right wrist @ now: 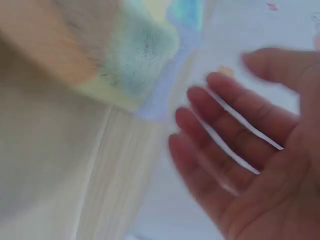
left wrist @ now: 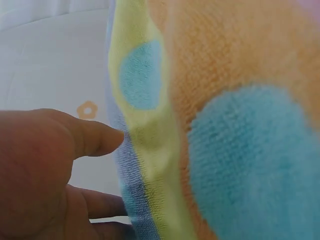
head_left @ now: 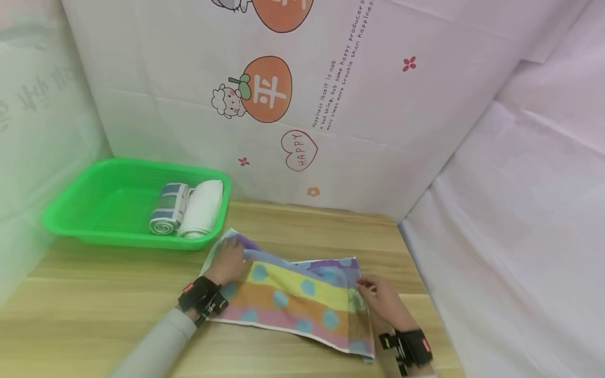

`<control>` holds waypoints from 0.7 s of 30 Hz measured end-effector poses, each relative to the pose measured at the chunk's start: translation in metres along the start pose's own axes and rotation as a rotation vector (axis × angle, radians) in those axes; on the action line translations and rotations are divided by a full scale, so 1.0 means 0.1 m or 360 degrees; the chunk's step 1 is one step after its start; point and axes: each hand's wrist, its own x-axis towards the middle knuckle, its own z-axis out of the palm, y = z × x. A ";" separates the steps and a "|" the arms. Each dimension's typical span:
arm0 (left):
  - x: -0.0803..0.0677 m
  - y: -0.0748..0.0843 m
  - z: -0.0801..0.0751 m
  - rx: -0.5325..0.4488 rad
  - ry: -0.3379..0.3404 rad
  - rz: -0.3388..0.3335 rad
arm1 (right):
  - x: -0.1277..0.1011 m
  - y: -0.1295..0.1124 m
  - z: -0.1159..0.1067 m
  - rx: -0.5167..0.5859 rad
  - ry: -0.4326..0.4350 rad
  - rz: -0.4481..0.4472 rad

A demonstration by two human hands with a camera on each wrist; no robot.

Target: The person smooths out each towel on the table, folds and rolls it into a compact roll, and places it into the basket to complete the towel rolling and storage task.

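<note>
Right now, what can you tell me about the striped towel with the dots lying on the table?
The towel is terry cloth, striped purple, yellow, orange and pink with blue dots. It lies flat, folded, on the wooden table, just in front of the green tray. The left hand presses on its left end; the right hand, fingers straight, is at its right edge.
</note>
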 end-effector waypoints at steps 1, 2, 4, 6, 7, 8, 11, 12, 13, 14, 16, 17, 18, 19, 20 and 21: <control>0.01 0.00 0.01 -0.0002 -0.0003 -0.0008 | 0.11 0.02 0.01 -0.0045 -0.0036 -0.0038; 0.02 0.00 0.02 -0.0010 -0.0006 -0.0027 | 0.21 0.04 0.04 -0.0092 -0.0064 -0.0062; 0.05 0.00 0.04 -0.0013 -0.0014 -0.0080 | 0.39 0.10 0.13 -0.0158 -0.0109 -0.0094; 0.07 0.00 0.06 -0.0023 -0.0019 -0.0133 | 0.52 0.14 0.19 -0.0204 -0.0165 -0.0083; 0.08 0.00 0.07 -0.0037 -0.0020 -0.0164 | 0.56 0.15 0.21 -0.0229 -0.0168 -0.0063; 0.09 -0.01 0.08 -0.0056 -0.0013 -0.0193 | 0.59 0.17 0.24 -0.0265 -0.0153 -0.0030; 0.10 -0.01 0.10 -0.0091 -0.0004 -0.0264 | 0.65 0.21 0.23 -0.0323 -0.0122 0.0004; 0.11 -0.01 0.11 -0.0091 -0.0002 -0.0275 | 0.67 0.23 0.23 -0.0343 -0.0099 -0.0001; 0.12 -0.02 0.11 -0.0097 -0.0005 -0.0282 | 0.70 0.26 0.23 -0.0339 -0.0083 -0.0003; 0.13 -0.03 0.11 -0.0098 -0.0009 -0.0279 | 0.73 0.28 0.23 -0.0346 -0.0054 -0.0018; 0.17 -0.05 0.11 -0.0077 -0.0032 -0.0261 | 0.79 0.34 0.21 -0.0316 -0.0014 -0.0029; 0.19 -0.06 0.10 -0.0066 -0.0035 -0.0251 | 0.82 0.36 0.19 -0.0308 0.0025 -0.0023; 0.22 -0.06 0.09 -0.0059 -0.0033 -0.0242 | 0.86 0.38 0.17 -0.0289 0.0051 0.0016; 0.24 -0.07 0.08 -0.0048 -0.0035 -0.0237 | 0.89 0.40 0.15 -0.0260 0.0069 0.0065; 0.27 -0.07 0.06 -0.0032 -0.0035 -0.0233 | 0.92 0.42 0.13 -0.0222 0.0079 0.0114; 0.28 -0.08 0.05 -0.0018 -0.0030 -0.0233 | 0.95 0.43 0.10 -0.0173 0.0069 0.0175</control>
